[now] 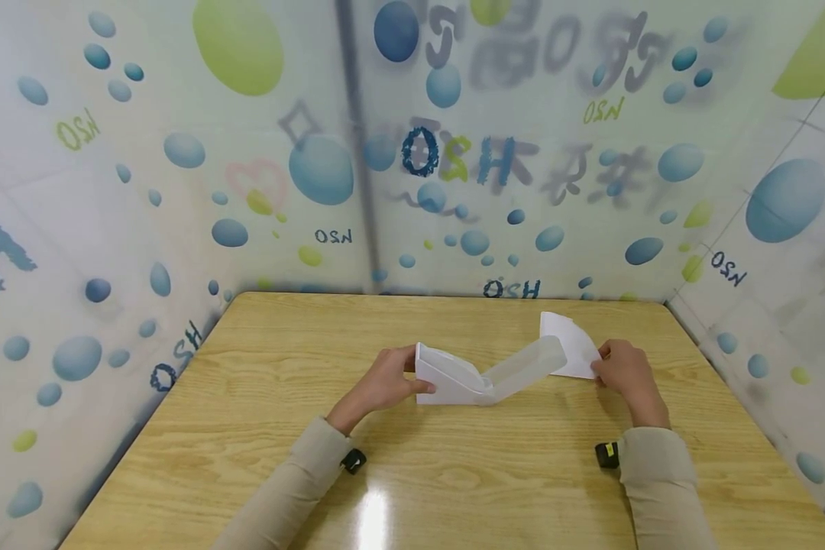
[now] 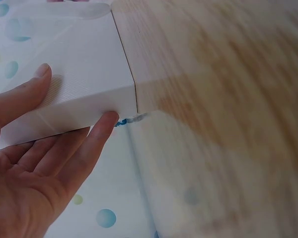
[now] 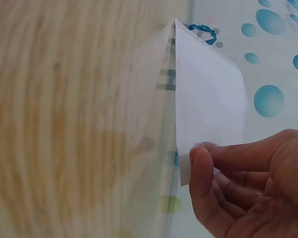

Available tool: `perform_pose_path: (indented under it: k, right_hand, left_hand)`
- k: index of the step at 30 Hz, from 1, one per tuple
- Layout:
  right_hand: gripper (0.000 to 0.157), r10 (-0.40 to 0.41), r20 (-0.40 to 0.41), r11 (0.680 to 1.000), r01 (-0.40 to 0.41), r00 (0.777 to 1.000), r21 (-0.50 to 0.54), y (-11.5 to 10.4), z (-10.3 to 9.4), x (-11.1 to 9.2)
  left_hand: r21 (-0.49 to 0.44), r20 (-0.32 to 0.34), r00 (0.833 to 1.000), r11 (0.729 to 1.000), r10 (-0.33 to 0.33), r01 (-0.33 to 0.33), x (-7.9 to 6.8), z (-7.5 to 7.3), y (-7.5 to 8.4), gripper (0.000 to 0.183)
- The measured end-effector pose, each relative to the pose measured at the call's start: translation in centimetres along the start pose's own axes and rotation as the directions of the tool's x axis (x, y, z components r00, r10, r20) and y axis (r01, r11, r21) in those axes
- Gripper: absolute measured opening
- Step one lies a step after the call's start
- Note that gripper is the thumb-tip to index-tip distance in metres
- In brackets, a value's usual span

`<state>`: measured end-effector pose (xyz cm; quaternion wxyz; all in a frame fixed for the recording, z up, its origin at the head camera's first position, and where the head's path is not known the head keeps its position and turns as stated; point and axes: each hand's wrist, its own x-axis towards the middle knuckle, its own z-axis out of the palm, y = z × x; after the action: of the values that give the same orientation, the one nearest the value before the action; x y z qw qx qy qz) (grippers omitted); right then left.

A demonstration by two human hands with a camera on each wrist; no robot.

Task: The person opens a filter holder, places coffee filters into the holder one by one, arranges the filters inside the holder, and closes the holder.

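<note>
My left hand (image 1: 385, 380) grips the left end of a white box (image 1: 447, 387) on the table. In the left wrist view the thumb lies on one face of the box (image 2: 87, 64) and the fingers on another. A translucent lid (image 1: 528, 369) is hinged to the box and tilts up to the right, swung open. At its right, my right hand (image 1: 629, 372) pinches the corner of a white piece of paper (image 1: 572, 350) with one curved edge. The right wrist view shows thumb and forefinger closed on the lower end of this paper (image 3: 208, 94). The box's inside is mostly hidden.
The wood-grain table (image 1: 282, 473) reflects a bright light near its front. Behind and at both sides stand walls (image 1: 261, 137) printed with blue and green drops. A small black device (image 1: 608, 455) sits at the right wrist, another (image 1: 354, 461) at the left.
</note>
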<state>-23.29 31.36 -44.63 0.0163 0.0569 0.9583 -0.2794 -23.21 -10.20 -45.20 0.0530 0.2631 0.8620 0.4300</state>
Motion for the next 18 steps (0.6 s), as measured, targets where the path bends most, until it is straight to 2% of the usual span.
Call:
perform_pose_path:
  k: [10, 18]
  right_hand:
    - [0.034, -0.013, -0.020, 0.996, 0.015, 1.000, 0.093, -0.8, -0.8, -0.6]
    - [0.033, -0.029, -0.054, 0.991, 0.036, 0.998, 0.132, -0.8, -1.1, -0.5]
  left_hand:
    - [-0.003, -0.003, 1.000, 1.000, 0.001, -0.001, 0.0, 0.0, -0.1, 0.040]
    - [-0.008, -0.002, 1.000, 1.000, -0.006, 0.006, -0.1, 0.1, -0.1, 0.040]
